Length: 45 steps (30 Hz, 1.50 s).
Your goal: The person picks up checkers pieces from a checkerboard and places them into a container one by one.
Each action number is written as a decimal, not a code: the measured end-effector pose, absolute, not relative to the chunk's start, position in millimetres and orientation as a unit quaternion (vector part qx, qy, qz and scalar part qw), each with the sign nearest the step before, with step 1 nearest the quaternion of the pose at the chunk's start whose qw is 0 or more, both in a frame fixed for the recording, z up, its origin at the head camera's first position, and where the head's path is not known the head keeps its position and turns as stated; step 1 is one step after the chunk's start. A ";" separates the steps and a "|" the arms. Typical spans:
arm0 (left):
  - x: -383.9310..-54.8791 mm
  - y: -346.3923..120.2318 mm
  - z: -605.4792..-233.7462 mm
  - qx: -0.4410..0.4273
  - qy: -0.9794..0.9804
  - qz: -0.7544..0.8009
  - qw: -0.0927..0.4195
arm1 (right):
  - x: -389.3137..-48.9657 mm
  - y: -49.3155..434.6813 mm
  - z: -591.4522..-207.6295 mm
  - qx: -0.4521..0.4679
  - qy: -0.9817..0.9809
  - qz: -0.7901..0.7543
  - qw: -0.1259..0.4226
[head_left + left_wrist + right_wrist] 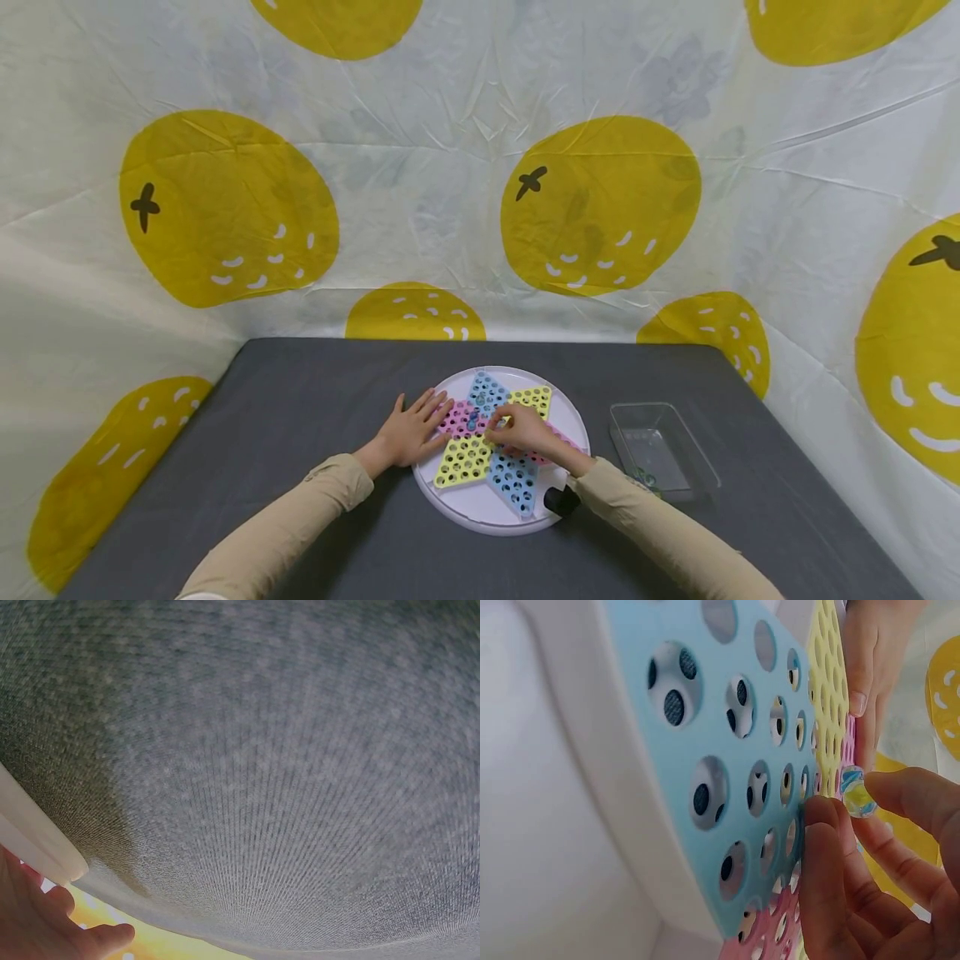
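Note:
A round white Chinese checkers board [480,517] carries a raised star with holes in blue, yellow and pink sections. In the right wrist view, my right hand [892,877] pinches a clear glass marble [857,793] with blue and yellow swirls in its fingertips, close over the star. Flat on the board's left edge, my left hand [408,432] rests with fingers spread, reaching over the left pink section [452,419]. Several bluish marbles [472,421] sit in holes between the two hands. The left wrist view catches only part of the left hand [45,919] beside the board's rim.
A clear plastic box [660,442] stands on the dark grey table [322,375], right of the board, with a few greenish marbles [645,478] in its near left corner. A black object [561,501] is at the right wrist. Behind hangs a fruit-patterned cloth [435,208].

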State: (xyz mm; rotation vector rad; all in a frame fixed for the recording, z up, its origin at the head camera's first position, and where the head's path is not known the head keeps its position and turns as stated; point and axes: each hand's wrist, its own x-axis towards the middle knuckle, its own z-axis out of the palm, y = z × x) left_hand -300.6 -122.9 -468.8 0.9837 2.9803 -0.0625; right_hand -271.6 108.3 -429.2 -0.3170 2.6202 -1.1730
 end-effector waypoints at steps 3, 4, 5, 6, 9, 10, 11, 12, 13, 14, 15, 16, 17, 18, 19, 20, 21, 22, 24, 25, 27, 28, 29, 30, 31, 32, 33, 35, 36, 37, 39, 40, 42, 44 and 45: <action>-300.6 -122.8 -468.5 0.315 0.949 -0.016 0.001 | -269.6 111.1 -427.5 -0.112 0.896 -0.410 0.126; -300.5 -122.8 -468.2 0.315 0.949 -0.015 0.001 | -269.1 112.3 -427.1 -0.113 0.896 -0.411 0.126; -300.5 -122.7 -468.0 0.316 0.949 -0.012 0.001 | -268.6 113.4 -426.8 -0.115 0.895 -0.411 0.126; -300.4 -122.6 -467.7 0.317 0.948 -0.009 0.000 | -268.1 114.6 -426.3 -0.118 0.896 -0.410 0.126; -300.1 -122.4 -466.8 0.319 0.948 -0.011 0.002 | -266.8 118.3 -425.1 -0.128 0.895 -0.409 0.126; -300.0 -122.4 -466.4 0.321 0.947 -0.011 0.001 | -266.3 119.4 -424.9 -0.132 0.894 -0.410 0.126; -299.9 -122.4 -466.1 0.322 0.947 -0.011 0.001 | -265.8 120.4 -424.8 -0.136 0.893 -0.410 0.126; -299.9 -122.4 -465.8 0.321 0.947 -0.013 0.002 | -265.4 121.4 -424.7 -0.140 0.892 -0.411 0.125; -299.9 -122.4 -465.7 0.322 0.947 -0.013 0.002 | -265.3 122.4 -425.0 -0.144 0.891 -0.412 0.124; -299.8 -122.4 -465.6 0.322 0.947 -0.013 0.002 | -265.1 123.2 -425.4 -0.146 0.891 -0.413 0.123; -299.7 -122.5 -465.6 0.322 0.947 -0.010 0.001 | -264.9 123.9 -425.8 -0.145 0.891 -0.411 0.123; -299.6 -122.4 -465.5 0.321 0.947 -0.008 0.001 | -264.6 124.6 -426.0 -0.144 0.892 -0.410 0.124; -299.6 -122.5 -465.5 0.320 0.947 -0.008 0.002 | -264.3 125.2 -426.2 -0.141 0.893 -0.408 0.125; -299.5 -122.5 -465.6 0.319 0.948 -0.009 0.003 | -263.9 125.8 -426.2 -0.140 0.894 -0.407 0.125; -299.5 -122.6 -465.8 0.318 0.948 -0.008 0.004 | -263.4 126.4 -426.1 -0.138 0.895 -0.404 0.125; -299.4 -122.7 -465.9 0.317 0.948 -0.010 0.006 | -262.7 127.0 -425.7 -0.136 0.897 -0.403 0.125; -299.4 -122.9 -466.2 0.316 0.949 -0.011 0.007 | -261.8 127.7 -425.0 -0.134 0.897 -0.401 0.126; -299.4 -122.9 -466.4 0.315 0.949 -0.013 0.008 | -260.8 128.6 -424.1 -0.133 0.898 -0.401 0.126; -299.3 -123.0 -466.3 0.314 0.949 -0.015 0.010 | -258.4 130.6 -421.9 -0.137 0.897 -0.400 0.125; -299.3 -123.0 -466.3 0.314 0.949 -0.015 0.011 | -257.2 131.8 -420.7 -0.137 0.897 -0.400 0.127; -299.2 -122.8 -466.1 0.315 0.949 -0.008 0.008 | -254.7 134.2 -417.5 -0.134 0.897 -0.401 0.129; -299.3 -122.7 -466.0 0.315 0.949 -0.005 0.008 | -253.6 135.5 -416.1 -0.132 0.896 -0.402 0.131; -299.5 -122.5 -465.9 0.316 0.949 -0.004 0.007 | -252.5 136.8 -414.6 -0.130 0.897 -0.401 0.131; -299.8 -122.4 -466.0 0.316 0.949 -0.002 0.006 | -251.7 138.2 -413.2 -0.127 0.897 -0.401 0.133; -300.0 -122.3 -466.3 0.316 0.949 -0.001 0.006 | -250.8 139.6 -412.0 -0.126 0.898 -0.400 0.133; -300.0 -122.3 -466.4 0.316 0.949 0.001 0.004 | -250.1 141.0 -410.8 -0.126 0.899 -0.397 0.132; -300.2 -122.3 -466.5 0.315 0.949 -0.001 0.006 | -249.3 142.6 -409.7 -0.126 0.900 -0.395 0.132; -300.3 -122.3 -466.2 0.316 0.949 -0.005 0.008 | -248.1 146.3 -407.9 -0.130 0.902 -0.391 0.129; -300.2 -122.4 -466.0 0.316 0.949 -0.006 0.009 | -247.5 148.3 -407.1 -0.132 0.902 -0.389 0.128; -299.9 -122.5 -465.7 0.317 0.949 -0.009 0.008 | -246.8 150.4 -406.0 -0.135 0.903 -0.388 0.127; -300.0 -122.7 -465.8 0.317 0.948 -0.012 0.007 | -246.0 154.8 -404.5 -0.141 0.903 -0.386 0.124; -299.9 -122.7 -465.6 0.318 0.948 -0.013 0.006 | -245.4 156.9 -403.7 -0.144 0.903 -0.386 0.123; -300.5 -122.9 -466.6 0.317 0.948 -0.016 0.005 | -244.0 160.8 -402.0 -0.147 0.902 -0.386 0.123; -301.2 -122.9 -467.5 0.316 0.949 -0.018 0.006 | -242.9 164.5 -401.0 -0.144 0.903 -0.386 0.123; -301.4 -122.8 -467.8 0.315 0.949 -0.017 0.006 | -241.8 166.5 -400.6 -0.141 0.903 -0.387 0.122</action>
